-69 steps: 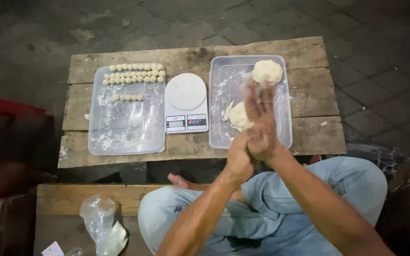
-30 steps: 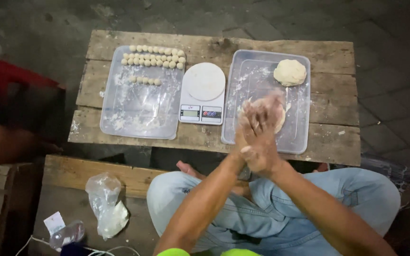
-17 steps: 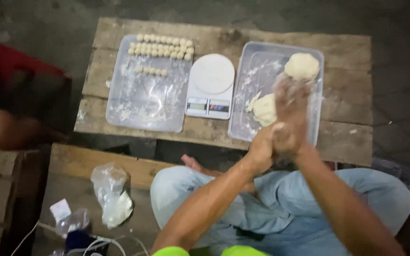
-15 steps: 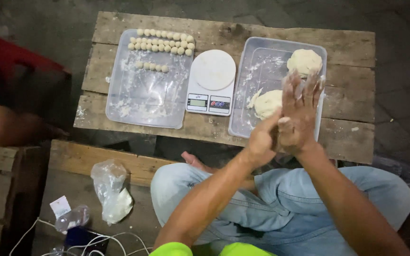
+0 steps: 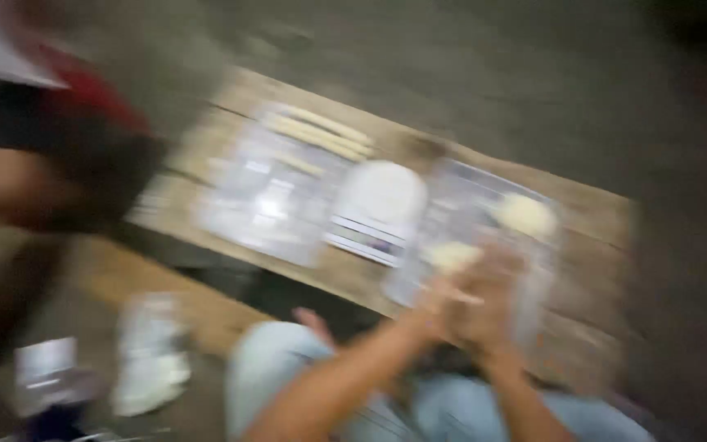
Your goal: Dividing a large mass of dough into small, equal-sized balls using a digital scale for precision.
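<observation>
Since half a second ago our view has swung left and blurred, sliding the worn wooden plank table [image 5: 591, 237] rightward. Our left hand [image 5: 443, 299] and right hand [image 5: 497, 303] press together; we cannot tell what they grasp. Just beyond them, pale dough lumps [image 5: 525, 214] lie in the clear plastic tray [image 5: 468, 188] near the table's right edge, with bare wood right of it.

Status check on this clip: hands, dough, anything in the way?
Left hand and right hand together above right tray, blurred. Grip unclear. Dough lump in tray. Nothing blocking, as far as blur shows.

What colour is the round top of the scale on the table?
White, seen in the head view: scale.
</observation>
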